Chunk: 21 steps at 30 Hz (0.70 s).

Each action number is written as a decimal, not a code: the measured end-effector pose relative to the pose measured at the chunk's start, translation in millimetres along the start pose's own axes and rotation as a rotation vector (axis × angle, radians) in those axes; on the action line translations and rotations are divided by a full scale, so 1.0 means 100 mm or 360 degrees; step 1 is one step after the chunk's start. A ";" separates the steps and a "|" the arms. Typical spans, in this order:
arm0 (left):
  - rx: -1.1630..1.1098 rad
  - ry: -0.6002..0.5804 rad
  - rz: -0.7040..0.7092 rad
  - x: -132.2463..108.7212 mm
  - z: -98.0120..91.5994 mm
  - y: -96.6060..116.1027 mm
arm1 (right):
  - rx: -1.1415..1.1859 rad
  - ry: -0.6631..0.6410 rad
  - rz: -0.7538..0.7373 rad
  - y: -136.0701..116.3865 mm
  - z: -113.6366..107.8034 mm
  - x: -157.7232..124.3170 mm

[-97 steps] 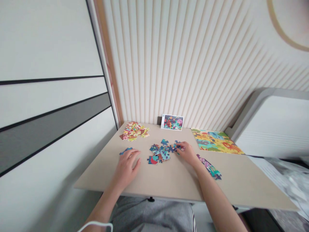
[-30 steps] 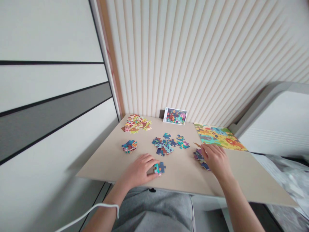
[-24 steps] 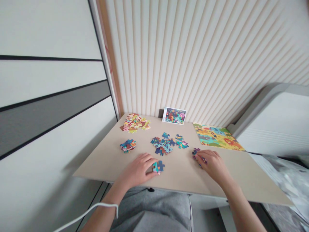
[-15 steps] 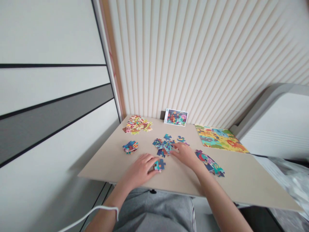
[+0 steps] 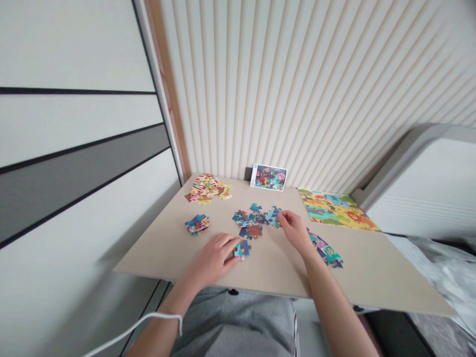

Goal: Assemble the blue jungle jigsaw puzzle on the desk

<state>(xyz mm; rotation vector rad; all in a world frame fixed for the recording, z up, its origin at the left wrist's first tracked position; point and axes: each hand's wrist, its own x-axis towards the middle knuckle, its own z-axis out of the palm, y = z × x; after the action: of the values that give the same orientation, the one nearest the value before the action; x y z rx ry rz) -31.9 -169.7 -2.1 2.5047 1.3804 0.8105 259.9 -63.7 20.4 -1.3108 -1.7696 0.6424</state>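
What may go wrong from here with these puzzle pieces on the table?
The right hand touches the loose central jigsaw pieces and might shift them. Its forearm, near the joined strip of pieces, could bump it. The piece under the left hand lies near the edge of the table and might slide off.

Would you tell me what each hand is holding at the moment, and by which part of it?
The left hand touches the left edge of a blue jigsaw piece lying flat; the right hand appears to pinch the right edge of a teal jigsaw piece.
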 end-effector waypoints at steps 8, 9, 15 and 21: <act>0.0018 0.0005 -0.0008 0.00 0.01 -0.01 | -0.1075 0.0000 0.0349 0.17 -0.85 -0.23; 0.0017 0.0013 -0.0007 0.00 0.01 -0.01 | -0.1218 0.0040 0.0325 0.18 -0.88 -0.27; 0.0022 0.0029 -0.0001 0.01 0.02 0.01 | -0.1288 -0.0073 0.0056 -0.08 -0.52 -0.32; 0.0059 0.0011 -0.0023 0.00 -0.01 0.04 | -0.0994 -0.0507 0.0001 -0.40 0.23 -0.17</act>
<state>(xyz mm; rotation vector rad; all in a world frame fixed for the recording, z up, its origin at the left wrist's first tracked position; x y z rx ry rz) -29.3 -171.5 0.3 2.5192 1.4268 0.7986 222.2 -91.2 34.3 -1.6841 -2.3492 0.3101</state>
